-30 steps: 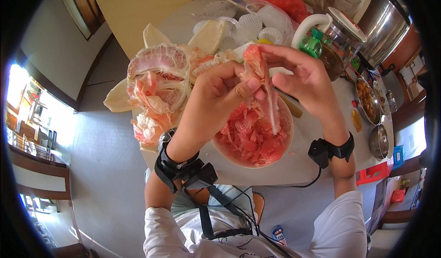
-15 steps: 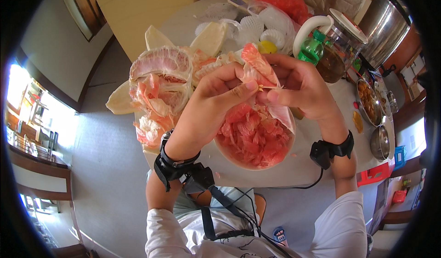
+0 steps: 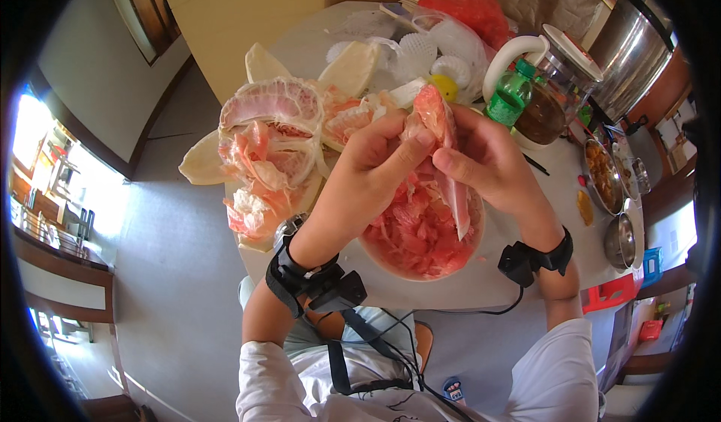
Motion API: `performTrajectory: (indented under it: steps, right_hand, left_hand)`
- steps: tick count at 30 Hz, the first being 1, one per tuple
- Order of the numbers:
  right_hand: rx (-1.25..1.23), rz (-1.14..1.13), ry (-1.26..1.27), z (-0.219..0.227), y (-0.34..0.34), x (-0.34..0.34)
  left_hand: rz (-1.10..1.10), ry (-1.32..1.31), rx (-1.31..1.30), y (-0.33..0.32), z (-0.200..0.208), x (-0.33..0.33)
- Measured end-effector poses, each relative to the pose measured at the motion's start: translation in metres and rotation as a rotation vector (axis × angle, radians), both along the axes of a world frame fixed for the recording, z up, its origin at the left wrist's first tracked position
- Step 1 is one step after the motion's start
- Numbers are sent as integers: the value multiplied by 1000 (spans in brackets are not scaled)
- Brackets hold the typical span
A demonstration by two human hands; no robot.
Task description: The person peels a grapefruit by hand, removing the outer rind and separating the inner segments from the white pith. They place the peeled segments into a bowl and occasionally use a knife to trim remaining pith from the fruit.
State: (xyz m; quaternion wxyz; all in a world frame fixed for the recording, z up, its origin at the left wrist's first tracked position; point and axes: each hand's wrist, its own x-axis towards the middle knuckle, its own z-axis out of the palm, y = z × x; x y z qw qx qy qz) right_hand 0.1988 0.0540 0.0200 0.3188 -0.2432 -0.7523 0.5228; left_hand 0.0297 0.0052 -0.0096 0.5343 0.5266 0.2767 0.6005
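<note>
Between both hands, above a bowl, is a pomelo segment (image 3: 431,107) with pink flesh and a pale flap of membrane hanging from it. My left hand (image 3: 387,155) pinches its near side, thumb pressed on the flesh. My right hand (image 3: 488,155) grips the other side, thumb at the membrane and fingers curled behind, partly hidden. Below them, the bowl (image 3: 405,275) is heaped with peeled pink pomelo pulp (image 3: 424,230). To the left lies an opened pomelo rind (image 3: 203,159) with thick pale petals, holding a part of the fruit (image 3: 270,107) and torn membranes (image 3: 259,159).
Behind my hands lie white foam netting (image 3: 417,50), a yellow fruit (image 3: 444,87) and a red plastic bag (image 3: 469,9). A green bottle (image 3: 511,95), a glass kettle (image 3: 544,114) and a large steel pot (image 3: 631,54) stand at the right. Metal bowls (image 3: 620,242) line the right edge.
The segment has turned more upright between my hands, and its membrane flap now hangs lower over the bowl. My thumbs have shifted along it. The view has moved slightly.
</note>
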Motion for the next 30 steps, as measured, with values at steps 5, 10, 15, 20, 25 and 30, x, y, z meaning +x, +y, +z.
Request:
performTrajectory:
  steps: [5,10,15,20,25,30]
  right_hand:
    - [198,-128,-3,-4,-4,-1]
    - [221,-210,-2,-5,-1,0]
    - [-358,-149,211,4,0,2]
    - [-594,-263,314,11,0,3]
    - [-715,-130,397,10,6,6]
    - [-761,-45,393,6,10,5]
  left_hand:
    - [86,98,53,-2,1,3]
    - [98,74,-29,-3,1,4]
    - [56,-33,-122,3,1,-1]
    - [39,-290,-278,-2,9,-3]
    - [-29,-319,-341,-7,21,-12]
    - [57,-327,-401,-6,18,-12]
